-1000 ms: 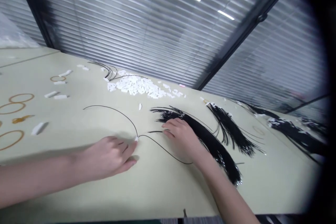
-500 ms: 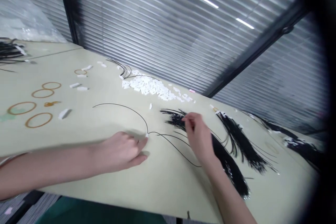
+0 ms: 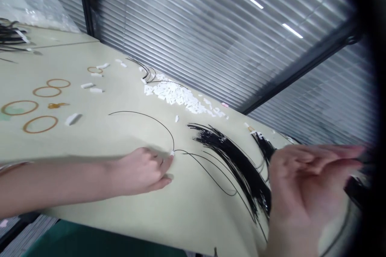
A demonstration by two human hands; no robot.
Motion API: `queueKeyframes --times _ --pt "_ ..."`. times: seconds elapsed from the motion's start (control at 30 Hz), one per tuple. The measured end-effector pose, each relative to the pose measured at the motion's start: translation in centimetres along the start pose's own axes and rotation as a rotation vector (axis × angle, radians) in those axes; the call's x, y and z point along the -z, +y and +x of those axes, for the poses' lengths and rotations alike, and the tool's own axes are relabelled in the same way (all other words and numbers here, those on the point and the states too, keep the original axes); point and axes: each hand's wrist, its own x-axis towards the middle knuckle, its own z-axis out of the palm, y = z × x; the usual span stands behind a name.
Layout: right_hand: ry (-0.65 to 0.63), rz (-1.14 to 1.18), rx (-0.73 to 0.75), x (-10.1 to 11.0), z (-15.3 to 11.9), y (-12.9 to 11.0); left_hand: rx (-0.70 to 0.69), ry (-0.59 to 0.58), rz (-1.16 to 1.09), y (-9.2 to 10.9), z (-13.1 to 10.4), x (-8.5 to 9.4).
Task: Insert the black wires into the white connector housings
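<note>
My left hand (image 3: 144, 172) rests on the table, its fingertips closed on a small white connector (image 3: 173, 153). One thin black wire (image 3: 150, 117) curves away from the connector to the upper left; others loop out to the right. My right hand (image 3: 304, 184) is raised close to the camera at the right, thumb and fingers pinched together and pointing right. Below it runs a blurred black wire (image 3: 340, 231), apparently held in the pinch; the fingertips lie against the dark image edge. Beside this hand lies a thick bundle of black wires (image 3: 238, 160), partly covered by it.
A heap of white connectors (image 3: 173, 93) lies near the blinds (image 3: 181, 28). Rubber bands (image 3: 40, 124) and loose white pieces (image 3: 72, 119) are at left. Another wire bundle (image 3: 262, 144) is partly behind my right hand. A clear plastic bag (image 3: 36, 8) stands at the back left.
My right hand has moved from the far end of the wire bundle to the right and up toward the camera. My left hand keeps its hold on the connector. The view has shifted slightly.
</note>
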Motion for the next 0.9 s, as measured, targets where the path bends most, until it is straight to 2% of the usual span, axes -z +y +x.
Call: queueKeyframes --times 0.07,0.2,0.23,0.3,0.4,0.47,0.5,0.67,0.77,0.9 --pt "-0.174 0.169 -0.123 -2.3 -1.7 0.5 0.007 0.012 -0.031 0.2 0.0 0.0" --pt "-0.708 0.2 -0.177 -6.5 -6.3 1.9 -0.023 0.039 -0.136 1.0 -0.3 0.4" --pt "-0.796 0.143 -0.174 -7.1 -7.3 2.3 -0.039 0.034 -0.156 1.3 -0.4 0.5" --pt "-0.769 0.08 -0.141 -7.9 -8.4 3.4 -0.048 0.031 -0.169 1.7 -0.6 0.8" --pt "-0.491 0.009 -0.118 -7.9 -8.2 5.3 -0.044 0.039 -0.175 1.9 -0.9 0.9" --pt "-0.369 -0.074 -0.085 -7.6 -7.4 6.3 -0.038 0.036 -0.182 1.8 -1.1 0.9" --pt "-0.37 -0.135 -0.065 -7.5 -7.0 6.7 -0.037 0.034 -0.188 1.7 -1.2 0.8" --pt "-0.568 -0.324 -0.021 -7.6 -6.4 7.5 -0.069 0.059 -0.198 1.1 -1.4 1.0" --pt "-0.595 -0.365 0.019 -7.7 -6.5 7.7 -0.078 0.021 -0.245 0.8 -1.2 1.2" --pt "-0.62 -0.383 0.065 -7.6 -6.6 8.0 -0.014 -0.032 -0.371 0.5 -1.0 1.4"
